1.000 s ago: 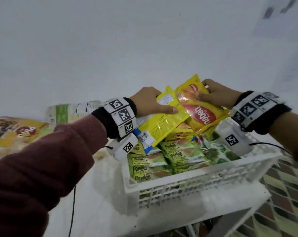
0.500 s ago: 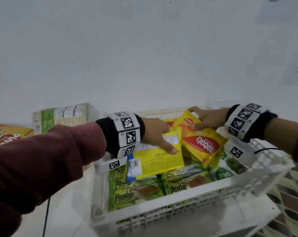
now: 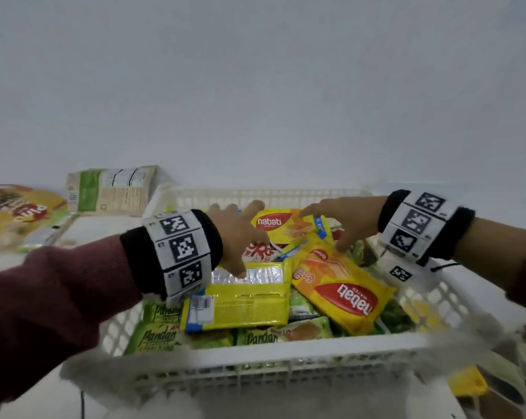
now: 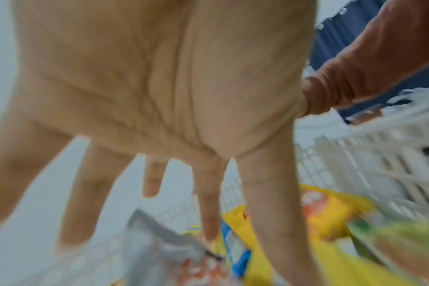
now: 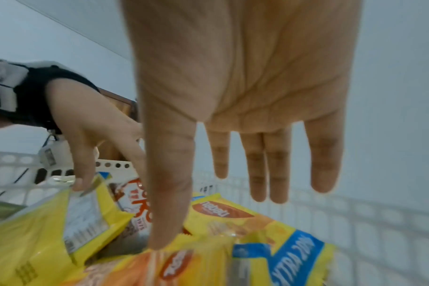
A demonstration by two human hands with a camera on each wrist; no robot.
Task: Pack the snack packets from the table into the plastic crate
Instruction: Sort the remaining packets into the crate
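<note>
The white plastic crate (image 3: 286, 349) holds green Pandan packets (image 3: 159, 335) with other packets on top. A yellow packet (image 3: 240, 303) lies back side up on the left, and an orange-yellow Nabati packet (image 3: 343, 294) lies slanted on the right. My left hand (image 3: 240, 234) hovers over the crate with fingers spread, its thumb touching the yellow packet's silver end (image 5: 83, 212). My right hand (image 3: 343, 225) is flat with straight fingers, its thumb (image 5: 164, 212) resting on the Nabati packet's top edge. A second Nabati packet (image 3: 283, 225) and a red-and-white packet (image 3: 258, 251) lie at the back.
On the table left of the crate lie a green-and-white packet (image 3: 113, 190) and a yellow packet with a red logo (image 3: 23, 210). A white wall rises just behind the crate. Patterned floor tiles (image 3: 521, 373) show past the table's right edge.
Both hands lowered their packets into the crate and let go. The fingers that gripped the packets are now straight, with only the thumbs touching.
</note>
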